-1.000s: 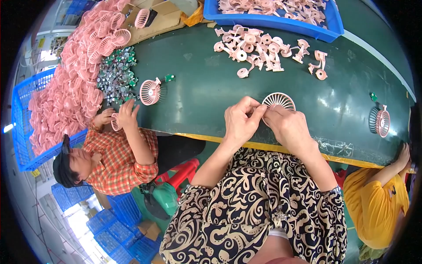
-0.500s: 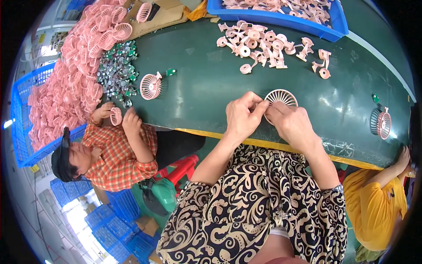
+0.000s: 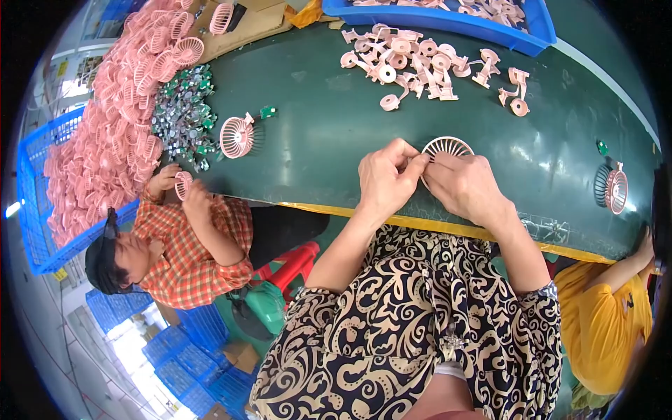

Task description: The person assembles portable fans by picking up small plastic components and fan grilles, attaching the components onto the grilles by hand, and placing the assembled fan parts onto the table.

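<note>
A round, pale pink slatted fan cage [image 3: 449,145] is held over the bench close to its front edge. At its left side my left hand [image 3: 390,175] is closed, thumb and forefinger pinching at the rim. My right hand [image 3: 462,184] curls over the cage's lower part with bent fingers, and its fingertips reach the same spot as the left ones. Whatever small part may lie between the fingertips is hidden. Beyond my hands lies a loose pile of pink bracket-like parts with round ends [image 3: 399,47].
A blue tray [image 3: 448,19] of pink parts stands at the back. Fan cages [image 3: 237,137] sit left and right. A heap of green circuit boards [image 3: 183,112] adjoins piled pink cages [image 3: 112,140]. Co-workers sit at left, holding a cage [image 3: 183,185], and at right, in yellow [image 3: 602,329].
My right hand has shifted slightly, its fingers curling closer over the cage; my left keeps its pinch. The left co-worker's hand has moved nearer the cage they hold. The whole view has shifted a little.
</note>
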The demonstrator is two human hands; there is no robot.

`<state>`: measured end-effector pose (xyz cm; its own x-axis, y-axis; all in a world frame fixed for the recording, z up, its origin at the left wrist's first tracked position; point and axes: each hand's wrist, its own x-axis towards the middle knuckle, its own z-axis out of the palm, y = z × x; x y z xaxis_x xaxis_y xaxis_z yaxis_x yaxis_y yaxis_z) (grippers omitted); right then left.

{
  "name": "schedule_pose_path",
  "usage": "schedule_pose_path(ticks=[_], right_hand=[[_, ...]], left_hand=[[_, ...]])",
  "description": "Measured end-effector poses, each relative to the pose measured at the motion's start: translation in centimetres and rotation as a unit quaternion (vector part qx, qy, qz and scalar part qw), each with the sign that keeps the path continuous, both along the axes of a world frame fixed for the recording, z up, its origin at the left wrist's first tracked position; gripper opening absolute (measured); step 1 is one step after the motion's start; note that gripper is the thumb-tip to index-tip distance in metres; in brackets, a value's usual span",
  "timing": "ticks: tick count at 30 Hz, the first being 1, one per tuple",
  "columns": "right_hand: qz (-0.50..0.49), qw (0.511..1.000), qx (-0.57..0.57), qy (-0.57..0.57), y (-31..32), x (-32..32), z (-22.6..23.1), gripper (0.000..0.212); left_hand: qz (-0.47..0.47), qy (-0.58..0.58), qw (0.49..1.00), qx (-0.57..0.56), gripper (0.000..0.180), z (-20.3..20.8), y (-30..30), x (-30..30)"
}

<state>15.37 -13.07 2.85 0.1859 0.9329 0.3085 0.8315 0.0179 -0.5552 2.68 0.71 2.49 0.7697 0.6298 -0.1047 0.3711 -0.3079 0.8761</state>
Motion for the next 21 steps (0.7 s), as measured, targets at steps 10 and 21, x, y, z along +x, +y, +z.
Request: schedule_pose_path(ticks=[10, 21], right_hand=[[-0.139, 0.99, 0.012, 0.033, 1.0, -1.3, -1.0, 0.009], [-0.125, 0.981, 0.024, 0.146, -6.7, 0.0, 4.7, 0.01]], left_hand=[[-0.004, -0.03, 0.999, -0.034, 0.02, -1.2, -0.2, -0.5], [-0.039, 0.008, 0.999, 0.019, 0.023, -0.5, 0.0, -0.6]])
